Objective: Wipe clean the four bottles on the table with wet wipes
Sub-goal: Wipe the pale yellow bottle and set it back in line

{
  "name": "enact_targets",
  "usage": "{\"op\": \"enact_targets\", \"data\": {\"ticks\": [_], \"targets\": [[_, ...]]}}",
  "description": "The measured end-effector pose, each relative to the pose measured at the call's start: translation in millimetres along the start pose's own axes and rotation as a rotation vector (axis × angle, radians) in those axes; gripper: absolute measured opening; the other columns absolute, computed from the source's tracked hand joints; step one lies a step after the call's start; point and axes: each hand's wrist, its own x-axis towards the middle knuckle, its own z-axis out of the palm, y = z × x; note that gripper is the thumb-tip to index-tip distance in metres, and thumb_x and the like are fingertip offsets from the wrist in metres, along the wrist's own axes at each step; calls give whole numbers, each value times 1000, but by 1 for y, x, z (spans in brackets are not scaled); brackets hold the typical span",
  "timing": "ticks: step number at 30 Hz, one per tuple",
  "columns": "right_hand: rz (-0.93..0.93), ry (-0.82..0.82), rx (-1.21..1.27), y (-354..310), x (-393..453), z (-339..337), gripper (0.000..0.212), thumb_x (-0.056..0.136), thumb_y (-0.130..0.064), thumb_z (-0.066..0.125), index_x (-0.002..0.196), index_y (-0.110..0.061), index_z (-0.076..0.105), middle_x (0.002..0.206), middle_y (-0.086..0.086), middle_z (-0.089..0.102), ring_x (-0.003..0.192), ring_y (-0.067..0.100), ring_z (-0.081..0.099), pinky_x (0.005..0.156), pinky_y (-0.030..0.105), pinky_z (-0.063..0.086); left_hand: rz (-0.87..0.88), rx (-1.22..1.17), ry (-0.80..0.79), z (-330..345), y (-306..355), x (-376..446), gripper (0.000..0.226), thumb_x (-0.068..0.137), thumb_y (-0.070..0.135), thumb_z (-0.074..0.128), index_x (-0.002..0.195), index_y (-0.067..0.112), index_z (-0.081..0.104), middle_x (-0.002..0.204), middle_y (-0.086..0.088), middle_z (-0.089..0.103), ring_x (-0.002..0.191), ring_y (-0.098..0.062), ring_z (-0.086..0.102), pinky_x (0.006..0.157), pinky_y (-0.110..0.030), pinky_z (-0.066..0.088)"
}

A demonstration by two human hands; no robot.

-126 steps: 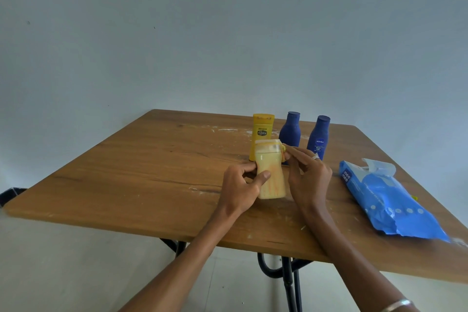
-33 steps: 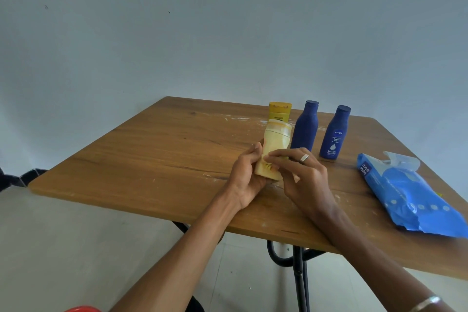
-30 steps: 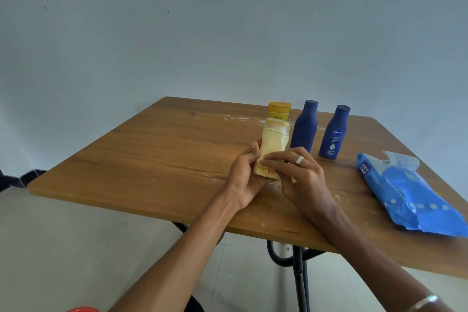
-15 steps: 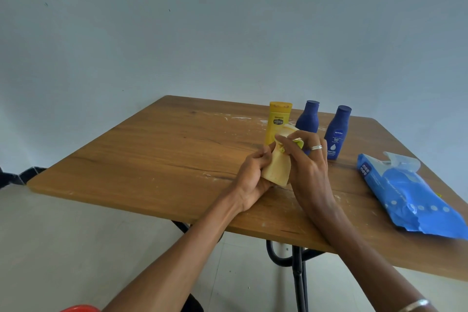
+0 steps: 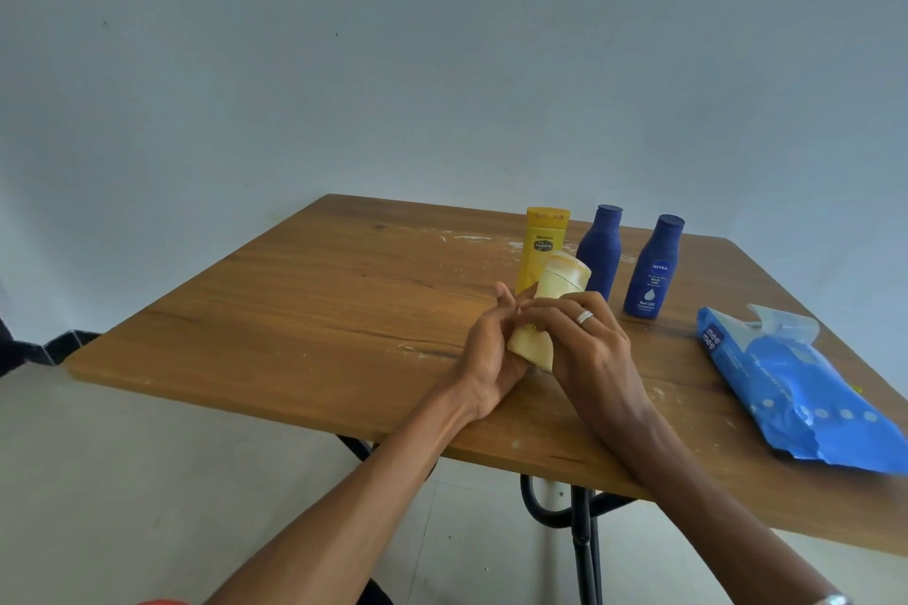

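Four bottles in all on the brown wooden table (image 5: pixel 304 310): one pale yellow plastic bottle (image 5: pixel 560 283) tilted, gripped between the left hand (image 5: pixel 486 354) and right hand (image 5: pixel 584 349); behind stand one bright yellow bottle (image 5: pixel 540 246) and two dark blue bottles (image 5: pixel 600 251) (image 5: pixel 653 268). One blue wet-wipe pack (image 5: pixel 796 388) lies well apart, right.

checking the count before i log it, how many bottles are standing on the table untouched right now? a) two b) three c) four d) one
b) three: the yellow bottle and two blue bottles stand at the back, while both hands hold the pale bottle.
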Motion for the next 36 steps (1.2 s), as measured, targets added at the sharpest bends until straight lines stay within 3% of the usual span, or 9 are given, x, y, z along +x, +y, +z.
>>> {"op": "enact_targets", "data": {"ticks": [4,9,15,18,22,25,28,32,36], "targets": [[141,194,-1,5,6,2,34,79,-4,80,109,-9,64,99,7,68,93,20,59,70,27,53,27,50,-2,3,-2,2,57,93,43,47,137,6,51,112,-13,63,96,-20,62,81,-36,51],[330,304,20,11,11,2,29,89,-5,69,117,-8,65,102,12,66,95,7,50,80,4,36,-2,79,-28,4,-3,1,37,104,31,39,131,15,57,109,-7,68,94,-18,66,82,-35,53],[202,214,8,14,9,8,31,87,-5,70,117,-8,70,121,8,66,106,27,57,87,31,49,-2,52,-13,4,-2,0,47,105,36,36,141,9,50,127,-19,60,109,-27,59,93,-44,50],[125,111,43,7,5,7,28,85,-8,71,114,-10,72,119,4,68,104,24,58,85,30,51,-11,-36,12,1,-1,1,60,104,48,30,140,5,50,136,-26,55,119,-30,56,107,-49,41],[59,-1,109,-2,4,3,26,82,-11,74,108,-13,72,113,-1,69,99,19,57,80,32,51,-27,-124,9,-3,1,2,84,97,67,15,140,5,52,128,-19,63,117,-28,61,101,-44,48],[-33,-109,113,-9,4,1,24,81,-14,70,105,-14,72,112,-1,69,102,18,55,82,29,52,-28,-124,20,-4,3,1,79,97,67,20,138,9,56,130,-20,62,119,-31,61,107,-51,44],[-83,-159,121,-12,3,0,23,82,-14,69,105,-13,72,112,-1,69,102,17,54,84,21,47,-46,-74,45,-7,4,2,68,99,58,36,132,3,59,116,-18,68,110,-29,64,101,-46,48],[-111,-143,144,-10,3,0,27,78,-6,75,105,-13,74,112,-1,69,98,18,55,85,21,47,-80,-91,93,-9,5,2,51,103,42,43,124,0,61,102,-14,71,96,-25,67,91,-39,52],[-130,-188,157,-6,-1,1,35,79,-3,77,111,-16,73,117,-3,68,106,18,57,88,29,52,-54,-206,110,-17,5,6,56,103,45,40,134,1,57,123,-18,64,106,-28,64,94,-40,50]]}}
